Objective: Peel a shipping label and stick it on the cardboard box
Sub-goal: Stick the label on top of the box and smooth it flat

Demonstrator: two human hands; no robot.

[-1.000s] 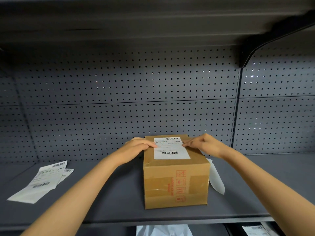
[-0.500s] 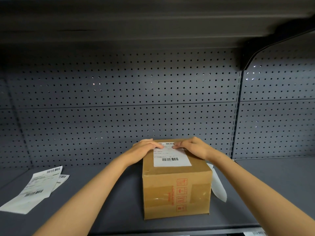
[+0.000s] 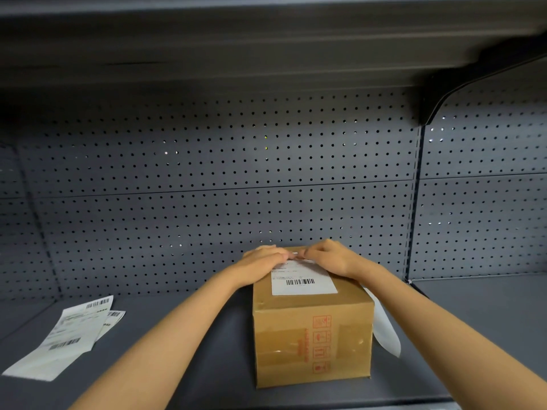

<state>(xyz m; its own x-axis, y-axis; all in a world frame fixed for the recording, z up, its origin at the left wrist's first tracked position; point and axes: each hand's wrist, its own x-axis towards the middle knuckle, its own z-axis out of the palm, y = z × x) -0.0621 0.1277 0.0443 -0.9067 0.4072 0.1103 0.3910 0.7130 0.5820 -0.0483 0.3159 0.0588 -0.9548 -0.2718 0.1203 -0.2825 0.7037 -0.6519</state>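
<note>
Head view: both hands, left hand (image 3: 260, 263) and right hand (image 3: 331, 257), have slid together, flat and holding nothing, across the shipping label (image 3: 303, 281) atop the cardboard box (image 3: 310, 335); sticking looks nearly done.

1. The left hand (image 3: 262, 261) and right hand (image 3: 328, 257) are lying flat on the shipping label's (image 3: 303, 279) far edge, fingertips nearly meeting.
2. The cardboard box (image 3: 310, 335) is sitting on the shelf (image 3: 207, 365).
3. Spare labels (image 3: 68, 335) are lying at nine o'clock from the box.

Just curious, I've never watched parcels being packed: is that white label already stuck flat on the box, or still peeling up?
Flat, as far as shows: the label lies smooth on the box top, its near edge down. Both hands cover its far edge.
</note>
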